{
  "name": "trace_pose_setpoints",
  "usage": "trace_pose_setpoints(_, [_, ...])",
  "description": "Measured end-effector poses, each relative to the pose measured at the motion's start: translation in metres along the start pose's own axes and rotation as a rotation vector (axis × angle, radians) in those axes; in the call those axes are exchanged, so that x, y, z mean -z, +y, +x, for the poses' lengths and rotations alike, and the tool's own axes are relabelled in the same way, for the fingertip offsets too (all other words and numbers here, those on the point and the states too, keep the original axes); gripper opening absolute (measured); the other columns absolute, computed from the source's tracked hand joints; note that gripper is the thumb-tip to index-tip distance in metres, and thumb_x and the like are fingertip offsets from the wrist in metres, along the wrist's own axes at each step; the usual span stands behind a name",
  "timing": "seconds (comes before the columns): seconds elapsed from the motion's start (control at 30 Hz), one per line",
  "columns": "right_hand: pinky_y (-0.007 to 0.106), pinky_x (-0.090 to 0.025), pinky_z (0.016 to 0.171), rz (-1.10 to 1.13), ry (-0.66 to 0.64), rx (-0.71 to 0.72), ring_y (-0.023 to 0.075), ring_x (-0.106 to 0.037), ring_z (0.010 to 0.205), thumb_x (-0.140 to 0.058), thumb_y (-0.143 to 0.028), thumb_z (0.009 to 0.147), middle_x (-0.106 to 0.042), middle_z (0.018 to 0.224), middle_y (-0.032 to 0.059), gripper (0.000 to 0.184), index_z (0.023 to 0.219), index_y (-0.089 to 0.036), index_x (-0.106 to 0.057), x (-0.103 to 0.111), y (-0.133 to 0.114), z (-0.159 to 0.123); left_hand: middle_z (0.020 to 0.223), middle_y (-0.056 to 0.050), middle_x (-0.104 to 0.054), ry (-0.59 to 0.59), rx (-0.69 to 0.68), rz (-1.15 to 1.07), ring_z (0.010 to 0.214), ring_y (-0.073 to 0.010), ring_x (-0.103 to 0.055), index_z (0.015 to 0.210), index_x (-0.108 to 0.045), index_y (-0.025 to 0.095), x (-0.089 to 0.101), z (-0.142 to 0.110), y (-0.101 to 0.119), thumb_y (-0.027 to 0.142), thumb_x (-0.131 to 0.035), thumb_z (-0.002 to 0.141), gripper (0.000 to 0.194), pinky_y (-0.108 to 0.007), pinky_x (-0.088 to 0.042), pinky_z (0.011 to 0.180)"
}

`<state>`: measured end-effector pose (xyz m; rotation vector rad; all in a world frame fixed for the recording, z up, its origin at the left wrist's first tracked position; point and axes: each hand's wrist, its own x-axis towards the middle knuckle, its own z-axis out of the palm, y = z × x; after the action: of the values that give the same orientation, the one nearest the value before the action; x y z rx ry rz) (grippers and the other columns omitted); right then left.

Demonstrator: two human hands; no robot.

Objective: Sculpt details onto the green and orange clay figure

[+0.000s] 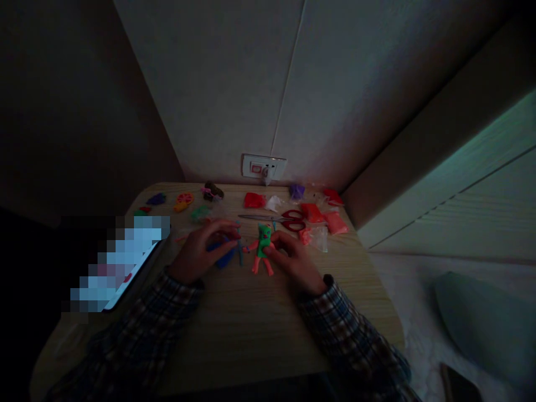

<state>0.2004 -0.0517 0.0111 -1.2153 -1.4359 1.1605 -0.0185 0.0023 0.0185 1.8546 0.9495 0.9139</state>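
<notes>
A small clay figure with a green body and orange-pink limbs stands on the wooden table. My right hand grips it at its right side, fingers closed on it. My left hand hovers just left of the figure, fingers curled, over a blue clay piece and a thin blue tool. Whether the left hand holds either one is unclear in the dim light.
Red-handled scissors lie behind the figure. Bags of red, orange and purple clay are scattered along the back edge, more clay pieces at the back left. A lit phone lies on the left. A wall socket is behind.
</notes>
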Motion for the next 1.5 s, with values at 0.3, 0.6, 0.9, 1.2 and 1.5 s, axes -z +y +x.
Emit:
trace_pose_setpoints(0.3, [0.028, -0.042, 0.062, -0.059, -0.076, -0.025, 0.0162, -0.058, 0.068, -0.066, -0.054, 0.081, -0.064, 0.072, 0.0008, 0.036, 0.081, -0.018, -0.062, -0.011, 0.006, -0.011, 0.081, -0.003, -0.07, -0.265, 0.181, -0.18, 0.076, -0.02, -0.069, 0.084, -0.064, 0.017, -0.015, -0.001, 0.004, 0.039, -0.074, 0.074, 0.026, -0.034, -0.058, 0.071])
trace_pose_setpoints(0.6, [0.03, -0.049, 0.068, 0.044, -0.12, -0.054, 0.0184, -0.065, 0.074, -0.07, -0.051, 0.078, -0.071, 0.08, 0.0029, 0.035, 0.093, -0.019, -0.068, -0.004, 0.013, -0.011, 0.079, -0.004, -0.071, -0.275, 0.247, -0.236, 0.074, -0.0204, -0.069, 0.083, -0.064, 0.016, -0.019, 0.0, 0.005, 0.037, -0.074, 0.073, 0.025, -0.036, -0.058, 0.069])
trace_pose_setpoints(0.9, [0.025, -0.046, 0.054, -0.051, -0.192, -0.074, 0.0141, -0.061, 0.06, -0.065, -0.044, 0.085, -0.067, 0.073, 0.0002, 0.034, 0.108, -0.019, -0.062, 0.002, 0.013, -0.018, 0.077, -0.002, -0.073, -0.344, 0.306, -0.288, 0.065, -0.0178, -0.071, 0.084, -0.062, 0.018, -0.018, -0.007, 0.002, 0.037, -0.073, 0.075, 0.023, -0.03, -0.059, 0.059])
trace_pose_setpoints(1.2, [0.024, -0.034, 0.05, -0.295, -0.182, -0.015, 0.0111, -0.05, 0.053, -0.066, -0.034, 0.086, -0.067, 0.079, 0.0003, 0.019, 0.099, -0.02, -0.063, 0.001, 0.008, -0.026, 0.074, -0.002, -0.073, -0.399, 0.346, -0.221, 0.065, -0.0188, -0.071, 0.084, -0.063, 0.017, -0.019, -0.009, 0.002, 0.031, -0.073, 0.073, 0.02, -0.03, -0.058, 0.059])
trace_pose_setpoints(1.5, [0.024, -0.036, 0.056, -0.47, -0.219, -0.043, 0.0127, -0.055, 0.06, -0.064, -0.025, 0.087, -0.065, 0.069, 0.0004, 0.011, 0.079, -0.017, -0.063, -0.001, 0.0, -0.027, 0.072, -0.001, -0.07, -0.462, 0.442, -0.161, 0.061, -0.0175, -0.069, 0.082, -0.059, 0.017, -0.019, -0.011, 0.009, 0.039, -0.071, 0.072, 0.027, -0.028, -0.056, 0.057])
